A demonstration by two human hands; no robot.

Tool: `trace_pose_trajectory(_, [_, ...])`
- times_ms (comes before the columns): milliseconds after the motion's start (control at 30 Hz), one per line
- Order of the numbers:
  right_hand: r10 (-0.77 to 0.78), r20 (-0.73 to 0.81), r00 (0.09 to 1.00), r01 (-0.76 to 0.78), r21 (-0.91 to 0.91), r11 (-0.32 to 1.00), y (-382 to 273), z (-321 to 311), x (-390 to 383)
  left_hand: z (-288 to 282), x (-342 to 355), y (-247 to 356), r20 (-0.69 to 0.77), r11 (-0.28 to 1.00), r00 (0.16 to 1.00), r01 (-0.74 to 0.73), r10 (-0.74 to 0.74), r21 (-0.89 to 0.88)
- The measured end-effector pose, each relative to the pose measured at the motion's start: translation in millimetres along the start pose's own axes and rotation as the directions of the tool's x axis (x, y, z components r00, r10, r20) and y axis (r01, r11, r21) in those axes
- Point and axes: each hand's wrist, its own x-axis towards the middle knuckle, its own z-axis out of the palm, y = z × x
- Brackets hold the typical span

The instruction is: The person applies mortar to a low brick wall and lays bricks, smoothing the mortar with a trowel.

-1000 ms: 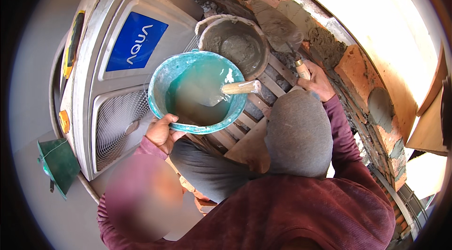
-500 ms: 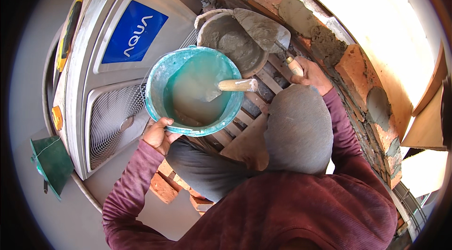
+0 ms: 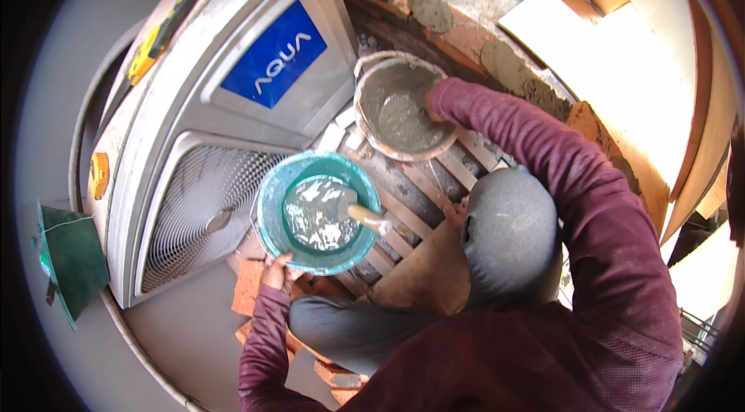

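My left hand [image 3: 277, 272] grips the near rim of a teal bucket [image 3: 268, 214], thumb over the edge. Shiny greyish water fills its lower part, and a tool with a wooden handle [image 3: 369, 219] stands in it, leaning on the right side; its lower end is under the water. My right arm reaches to a second bucket [image 3: 411, 154] holding wet grey mortar [image 3: 403, 119]. Only a bit of my right hand [image 3: 433, 105] shows at that bucket's right inner side. Its fingers and anything in them are hidden.
A large grey outdoor air-conditioner unit [image 3: 233, 121] stands at left, with a yellow-black utility knife [image 3: 167, 28] and a yellow tape measure [image 3: 98, 175] on its top. A brick wall with mortar [image 3: 466, 43] runs along the right. Loose bricks [image 3: 248, 288] lie by my left leg. Wooden slats [image 3: 403, 210] lie below.
My right hand, earlier holding a mortar-laden trowel by my knee, has moved forward into the mortar bucket; the trowel is out of sight. The teal bucket sits lower, and the view has shifted.
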Motion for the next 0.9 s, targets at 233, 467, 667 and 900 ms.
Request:
trace_pose_trajectory(233, [-0.514, 0.154, 0.844, 0.506, -0.546, 0.668, -7, 39, 64, -39, 16, -17, -0.229, 0.967, 0.968, -0.041, 0.101, 0.253])
trace_pose_trajectory(467, [-0.022, -0.224, 0.974, 0.031, 0.037, 0.999, -38, 32, -71, -65, 61, -29, -0.119, 0.691, 0.855, -0.319, 0.506, 0.648])
trace_pose_trajectory(667, [0.022, -0.416, 0.909, -0.028, -0.009, 1.000, -31, 30, -67, -66, 59, -5, -0.111, 0.273, 0.481, -0.282, 0.870, 0.920])
trace_pose_trajectory(900, [-0.494, -0.007, 0.870, 0.442, -0.435, 0.785, 17, 17, 9, 210, -19, 125, 0.419, 0.380, 0.685, -0.700, 0.596, 0.604])
